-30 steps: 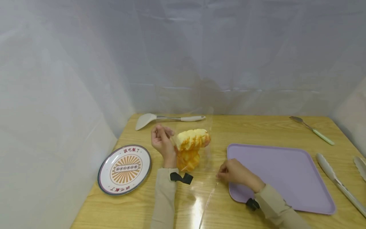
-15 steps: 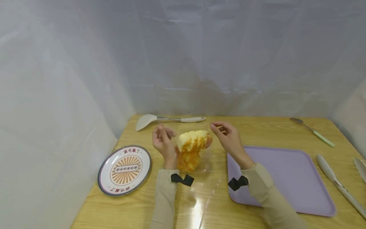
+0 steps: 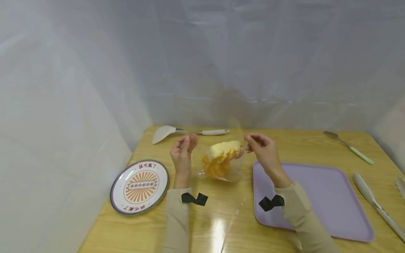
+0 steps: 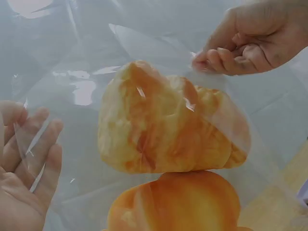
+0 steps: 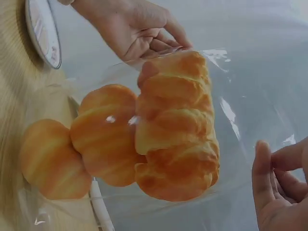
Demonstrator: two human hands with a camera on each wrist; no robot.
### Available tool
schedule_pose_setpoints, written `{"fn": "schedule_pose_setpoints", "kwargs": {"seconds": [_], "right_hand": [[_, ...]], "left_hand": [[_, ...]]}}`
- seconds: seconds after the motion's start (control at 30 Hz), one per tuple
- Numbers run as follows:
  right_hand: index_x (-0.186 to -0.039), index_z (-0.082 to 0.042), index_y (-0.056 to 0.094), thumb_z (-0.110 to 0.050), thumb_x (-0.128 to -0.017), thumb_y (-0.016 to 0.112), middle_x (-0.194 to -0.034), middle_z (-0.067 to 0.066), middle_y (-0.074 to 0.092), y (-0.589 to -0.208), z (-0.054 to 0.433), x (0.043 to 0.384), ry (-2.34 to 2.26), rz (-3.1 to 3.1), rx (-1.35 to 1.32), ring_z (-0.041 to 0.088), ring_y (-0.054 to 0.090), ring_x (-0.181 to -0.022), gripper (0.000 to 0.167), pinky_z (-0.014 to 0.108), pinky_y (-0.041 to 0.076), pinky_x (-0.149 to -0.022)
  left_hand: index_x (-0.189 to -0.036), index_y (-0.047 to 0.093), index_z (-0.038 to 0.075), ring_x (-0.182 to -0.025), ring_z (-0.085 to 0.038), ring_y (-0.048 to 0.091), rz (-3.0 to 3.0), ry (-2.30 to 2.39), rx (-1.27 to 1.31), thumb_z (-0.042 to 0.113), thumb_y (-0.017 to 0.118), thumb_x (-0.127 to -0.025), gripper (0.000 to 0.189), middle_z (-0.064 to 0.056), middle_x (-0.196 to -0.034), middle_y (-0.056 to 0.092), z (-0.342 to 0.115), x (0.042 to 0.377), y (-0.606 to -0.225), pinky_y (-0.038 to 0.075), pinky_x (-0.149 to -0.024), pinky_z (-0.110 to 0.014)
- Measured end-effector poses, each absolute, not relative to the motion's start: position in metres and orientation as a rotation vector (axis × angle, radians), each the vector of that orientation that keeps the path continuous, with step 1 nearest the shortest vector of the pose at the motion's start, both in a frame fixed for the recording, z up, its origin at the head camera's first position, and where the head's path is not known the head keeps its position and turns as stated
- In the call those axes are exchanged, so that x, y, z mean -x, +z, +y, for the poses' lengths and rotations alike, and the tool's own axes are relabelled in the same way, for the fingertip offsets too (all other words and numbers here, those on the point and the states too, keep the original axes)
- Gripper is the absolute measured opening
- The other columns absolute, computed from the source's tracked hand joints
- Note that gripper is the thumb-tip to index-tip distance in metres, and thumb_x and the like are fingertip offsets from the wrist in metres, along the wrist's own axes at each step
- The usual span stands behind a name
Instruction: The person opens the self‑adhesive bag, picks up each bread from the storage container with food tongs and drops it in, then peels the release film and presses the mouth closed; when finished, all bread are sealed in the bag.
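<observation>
A clear plastic bag (image 5: pixel 226 120) hangs between my two hands with several pieces of bread inside. Topmost is a ridged, golden loaf (image 4: pixel 173 130); below it, in the right wrist view, lie a smooth brown roll (image 5: pixel 108 134) and another roll (image 5: pixel 55 159). My left hand (image 3: pixel 182 156) pinches the bag's left side between thumb and fingers. On the other side, my right hand (image 3: pixel 266 154) pinches the film near the upper corner, its fingers curled. The bag is held up over the table, and its film overlaps the bread.
A patterned plate (image 3: pixel 159 195) lies at left, a white spatula (image 3: pixel 215 132) along the back edge. To the right are a purple tray (image 3: pixel 316 196), a green-handled server (image 3: pixel 360 154) and metal tongs (image 3: pixel 376 202). A thin pale strip (image 3: pixel 232 221) runs along the front.
My right hand has come up from beside the tray to the bag's right side and pinches it. The bag and bread have swung slightly right; my left hand keeps its pinch.
</observation>
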State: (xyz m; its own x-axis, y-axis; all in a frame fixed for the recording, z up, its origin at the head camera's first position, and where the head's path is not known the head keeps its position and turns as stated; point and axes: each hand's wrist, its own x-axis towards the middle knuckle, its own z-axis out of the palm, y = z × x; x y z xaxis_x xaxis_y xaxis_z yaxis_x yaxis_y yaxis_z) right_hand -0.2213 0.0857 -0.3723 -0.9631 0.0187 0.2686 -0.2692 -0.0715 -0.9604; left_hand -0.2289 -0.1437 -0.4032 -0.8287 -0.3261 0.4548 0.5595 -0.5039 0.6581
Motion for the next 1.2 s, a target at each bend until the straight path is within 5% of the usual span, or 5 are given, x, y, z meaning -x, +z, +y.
{"fn": "schedule_pose_setpoints", "kwargs": {"seconds": [0.2, 0.43, 0.9, 1.2], "right_hand": [[-0.101, -0.02, 0.072, -0.003, -0.093, 0.063, -0.078, -0.012, 0.069, -0.375, 0.094, 0.222, 2.178, -1.981, -0.427, 0.003, 0.064, -0.067, 0.021, 0.019, 0.056, -0.066], [-0.091, -0.033, 0.075, -0.007, -0.095, 0.063, -0.076, -0.017, 0.068, -0.375, 0.109, 0.229, 2.216, -1.994, -0.47, 0.002, 0.044, -0.055, 0.029, 0.019, 0.037, -0.052], [-0.101, -0.028, 0.076, -0.003, -0.097, 0.058, -0.082, -0.011, 0.065, -0.387, 0.116, 0.236, 2.515, -1.788, -0.669, 0.006, 0.042, -0.063, 0.031, 0.02, 0.038, -0.058], [-0.099, -0.012, 0.077, 0.003, -0.096, 0.055, -0.088, -0.004, 0.065, -0.399, 0.116, 0.241, 2.457, -1.522, -1.1, 0.007, 0.049, -0.067, 0.027, 0.02, 0.04, -0.06]], "left_hand": [[-0.091, 0.066, 0.014, -0.085, -0.009, 0.073, -1.221, -2.369, 0.38, 0.009, 0.054, -0.1, 0.015, 0.004, -0.09, 0.077, -0.148, 0.229, -0.403, 0.058, -0.084, -0.025], [-0.102, 0.069, 0.014, -0.084, -0.009, 0.073, -1.309, -2.42, 0.313, 0.001, 0.048, -0.101, 0.025, 0.003, -0.088, 0.077, -0.159, 0.226, -0.397, 0.058, -0.085, -0.024], [-0.084, 0.066, 0.015, -0.08, -0.01, 0.073, -1.354, -2.443, 0.394, -0.011, 0.037, -0.097, 0.04, 0.002, -0.083, 0.076, -0.163, 0.228, -0.402, 0.059, -0.079, -0.025], [-0.081, 0.061, 0.011, -0.08, -0.013, 0.074, -1.177, -2.67, 0.396, -0.009, 0.032, -0.098, 0.04, -0.002, -0.082, 0.076, -0.166, 0.228, -0.401, 0.06, -0.079, -0.027]]}}
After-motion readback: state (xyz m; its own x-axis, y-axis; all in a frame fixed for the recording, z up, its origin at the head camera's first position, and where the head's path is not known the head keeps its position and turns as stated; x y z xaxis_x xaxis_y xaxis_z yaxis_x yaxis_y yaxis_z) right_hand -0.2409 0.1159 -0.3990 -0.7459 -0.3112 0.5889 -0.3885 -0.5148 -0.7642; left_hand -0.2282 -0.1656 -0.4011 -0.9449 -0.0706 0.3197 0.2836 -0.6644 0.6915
